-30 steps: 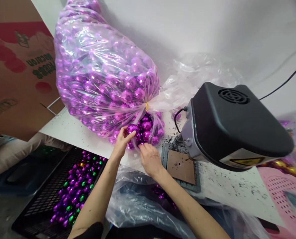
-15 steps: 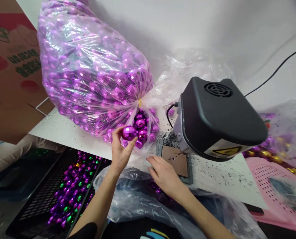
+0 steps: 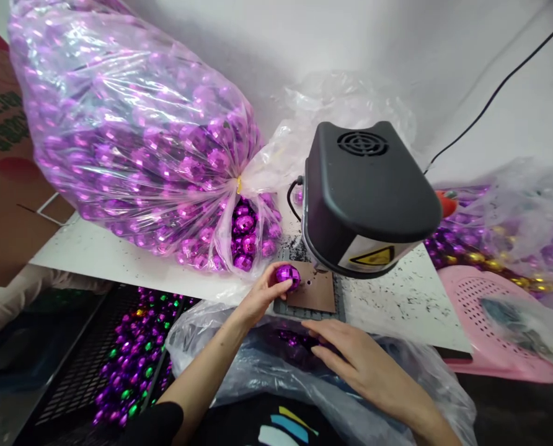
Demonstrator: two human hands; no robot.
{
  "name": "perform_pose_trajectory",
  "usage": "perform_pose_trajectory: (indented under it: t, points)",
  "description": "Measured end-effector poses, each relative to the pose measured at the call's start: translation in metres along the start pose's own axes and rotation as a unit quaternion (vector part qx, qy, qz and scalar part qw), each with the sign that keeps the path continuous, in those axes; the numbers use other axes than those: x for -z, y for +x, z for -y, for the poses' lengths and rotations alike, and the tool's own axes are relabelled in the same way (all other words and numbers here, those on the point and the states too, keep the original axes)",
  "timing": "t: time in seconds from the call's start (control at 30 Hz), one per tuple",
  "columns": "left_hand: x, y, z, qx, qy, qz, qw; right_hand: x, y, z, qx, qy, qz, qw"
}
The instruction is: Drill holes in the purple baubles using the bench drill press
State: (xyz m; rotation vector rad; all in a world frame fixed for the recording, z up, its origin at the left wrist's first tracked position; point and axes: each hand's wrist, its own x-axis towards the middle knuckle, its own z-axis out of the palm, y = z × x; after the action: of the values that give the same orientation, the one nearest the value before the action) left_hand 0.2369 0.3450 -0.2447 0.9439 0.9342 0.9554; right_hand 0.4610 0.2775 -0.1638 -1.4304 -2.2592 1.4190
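My left hand (image 3: 262, 292) is closed round a shiny purple faceted ball (image 3: 287, 274), held over the left edge of a brown cardboard pad (image 3: 314, 293) under the black machine head (image 3: 364, 195). My right hand (image 3: 353, 359) lies flat with fingers stretched out on a clear plastic bag (image 3: 267, 371) in my lap that has a few purple balls inside. A big clear sack of purple balls (image 3: 132, 148), tied with a yellow band, lies on the white table (image 3: 95, 254) to the left.
A black crate (image 3: 85, 365) with purple and green balls sits low at the left. A pink perforated basket (image 3: 490, 310) and another bag of purple and gold balls (image 3: 499, 229) stand at the right. A cardboard box (image 3: 2, 186) leans at far left. A black cable (image 3: 490, 99) runs up right.
My left hand carried the purple ball from the sack's opening rightward to the pad under the machine. My right hand drew back from the sack and settled flat on the lap bag.
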Motion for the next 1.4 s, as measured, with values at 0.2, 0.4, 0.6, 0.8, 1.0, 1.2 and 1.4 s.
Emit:
perform_pose_trajectory:
  t: [0.2,0.4,0.6,0.8,1.0,1.2,1.4]
  points:
    - [-0.019,0.007,0.006,-0.114,0.256,-0.031,0.959,-0.013,-0.002,-0.014,0.002,0.001,-0.011,1.000]
    - [-0.036,0.010,0.008,-0.187,0.411,-0.033,0.892,-0.020,-0.001,-0.018,-0.010,-0.001,-0.003,1.000]
    - [-0.049,0.019,0.018,-0.220,0.477,-0.069,0.848,-0.015,-0.006,-0.015,-0.019,0.002,-0.007,1.000]
    - [-0.037,0.021,0.021,-0.178,0.409,-0.110,0.888,-0.009,-0.012,-0.013,-0.019,-0.009,-0.019,1.000]
    - [-0.014,0.021,0.017,-0.125,0.314,-0.132,0.932,-0.012,-0.013,-0.020,-0.018,-0.010,-0.034,0.999]
    - [-0.025,0.022,0.016,-0.141,0.343,-0.122,0.921,-0.015,-0.015,-0.024,-0.011,-0.015,-0.050,0.999]
    - [-0.040,0.018,0.021,-0.214,0.466,-0.090,0.854,-0.019,-0.018,-0.028,-0.029,-0.011,-0.046,0.998]
